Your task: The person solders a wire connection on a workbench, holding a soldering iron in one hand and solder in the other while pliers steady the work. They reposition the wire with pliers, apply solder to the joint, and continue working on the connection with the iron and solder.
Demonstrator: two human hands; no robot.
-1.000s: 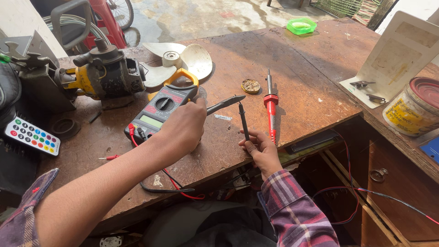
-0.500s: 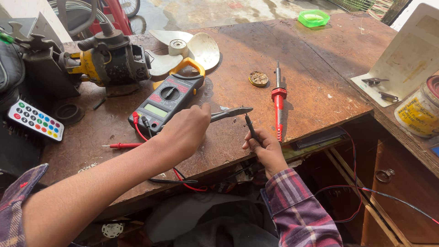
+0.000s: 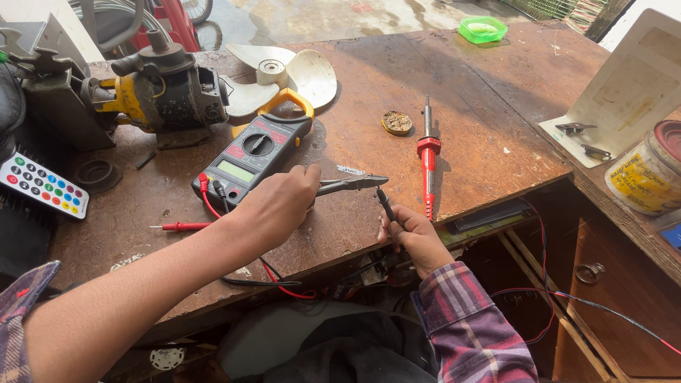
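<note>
My left hand (image 3: 277,206) grips a pair of pliers (image 3: 352,184), jaws pointing right over the wooden bench (image 3: 489,142). My right hand (image 3: 411,237), at the bench's front edge, holds a black test probe (image 3: 385,203) upright, its tip touching the plier jaws. Just behind my left hand lies a clamp multimeter (image 3: 252,152) with red and black leads plugged in. A red test probe (image 3: 181,226) lies left of my forearm. A red soldering iron (image 3: 428,152) lies on the bench to the right of the pliers.
A yellow and black motor (image 3: 159,89) and a white fan blade (image 3: 298,71) sit at the back left. A remote control (image 3: 42,186) lies far left. A round metal disc (image 3: 397,122), a green lid (image 3: 482,30) and a paint tin (image 3: 645,174) are also around.
The view has shifted so the bench items sit lower and more to the right. The pliers and the black probe have come together; the probe tip now meets the plier jaws.
</note>
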